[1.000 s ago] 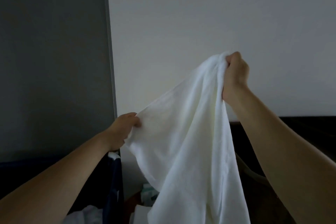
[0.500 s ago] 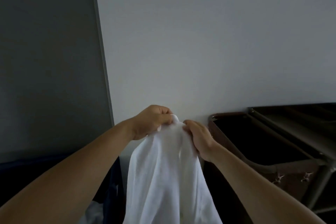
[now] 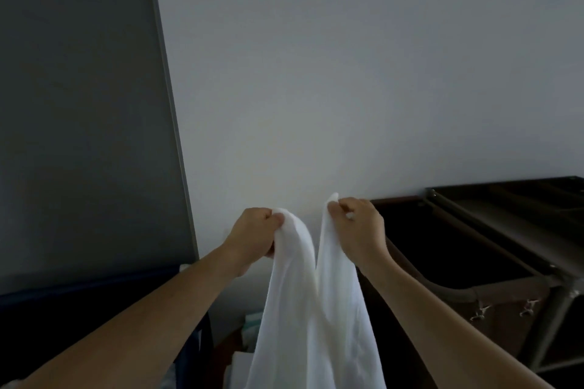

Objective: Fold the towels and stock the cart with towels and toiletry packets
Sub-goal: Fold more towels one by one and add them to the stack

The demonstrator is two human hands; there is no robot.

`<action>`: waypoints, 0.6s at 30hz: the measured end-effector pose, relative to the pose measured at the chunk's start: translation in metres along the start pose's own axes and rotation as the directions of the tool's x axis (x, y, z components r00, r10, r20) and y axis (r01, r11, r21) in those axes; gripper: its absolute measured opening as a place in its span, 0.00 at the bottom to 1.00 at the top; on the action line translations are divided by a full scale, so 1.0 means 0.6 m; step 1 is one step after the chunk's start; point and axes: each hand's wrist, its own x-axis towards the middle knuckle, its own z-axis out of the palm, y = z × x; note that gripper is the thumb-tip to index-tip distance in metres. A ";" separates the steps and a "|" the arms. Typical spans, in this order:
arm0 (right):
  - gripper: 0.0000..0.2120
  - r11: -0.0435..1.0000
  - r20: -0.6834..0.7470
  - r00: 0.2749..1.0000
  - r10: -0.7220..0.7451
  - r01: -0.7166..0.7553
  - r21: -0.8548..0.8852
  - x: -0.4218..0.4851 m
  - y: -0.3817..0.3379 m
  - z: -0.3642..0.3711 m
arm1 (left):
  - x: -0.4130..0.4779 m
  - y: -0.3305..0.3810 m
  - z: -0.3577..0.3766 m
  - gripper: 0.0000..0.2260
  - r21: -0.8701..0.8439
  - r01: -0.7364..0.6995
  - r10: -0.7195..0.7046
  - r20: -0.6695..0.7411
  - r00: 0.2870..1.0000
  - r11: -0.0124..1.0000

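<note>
Pale wall (image 3: 347, 73) ahead, dark grey panel (image 3: 79, 104) on my left, brown fabric-sided cart (image 3: 505, 303) low on my right. I see both hands raised before the wall. Left hand (image 3: 252, 235) is curled tight round one top edge of the white towel (image 3: 316, 325). Right hand (image 3: 358, 230) pinches the other edge. The hands are near each other but apart. The towel hangs between my forearms and runs out of view at the bottom.
</note>
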 end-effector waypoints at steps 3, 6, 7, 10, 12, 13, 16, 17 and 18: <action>0.12 0.973 0.054 0.979 -0.197 0.202 -0.108 -0.023 -0.018 0.013 | -0.010 0.013 0.028 0.17 0.004 -0.055 0.054 0.142 0.988 0.998; 0.11 0.923 0.092 0.935 -0.341 0.352 -0.154 -0.044 -0.029 0.017 | -0.014 0.019 0.036 0.18 -0.069 -0.046 0.059 0.194 0.979 0.997; 0.12 0.914 0.110 0.927 -0.360 0.374 -0.156 -0.047 -0.029 0.015 | -0.014 0.018 0.034 0.18 -0.104 -0.036 0.057 0.199 0.978 0.994; 0.13 0.884 0.151 0.900 -0.409 0.432 -0.179 -0.056 -0.031 0.009 | -0.016 0.016 0.026 0.17 -0.168 -0.023 0.060 0.223 0.973 0.986; 0.12 0.856 0.149 0.878 -0.455 0.478 -0.197 -0.060 -0.036 0.011 | -0.020 0.016 0.024 0.17 -0.178 -0.036 0.073 0.209 0.975 0.983; 0.12 0.849 0.152 0.872 -0.466 0.489 -0.202 -0.062 -0.038 0.012 | -0.021 0.016 0.023 0.17 -0.177 -0.043 0.081 0.215 0.973 0.983; 0.15 0.850 0.222 0.865 -0.451 0.492 -0.189 -0.068 -0.039 0.015 | -0.019 0.017 0.015 0.18 -0.164 -0.025 0.067 0.250 0.966 0.986; 0.18 0.854 0.267 0.860 -0.435 0.488 -0.181 -0.071 -0.039 0.016 | -0.018 0.017 0.012 0.19 -0.160 -0.015 0.057 0.262 0.963 0.987; 0.20 0.863 0.314 0.855 -0.414 0.478 -0.163 -0.072 -0.038 0.016 | -0.017 0.016 0.008 0.19 -0.148 -0.018 0.058 0.274 0.960 0.989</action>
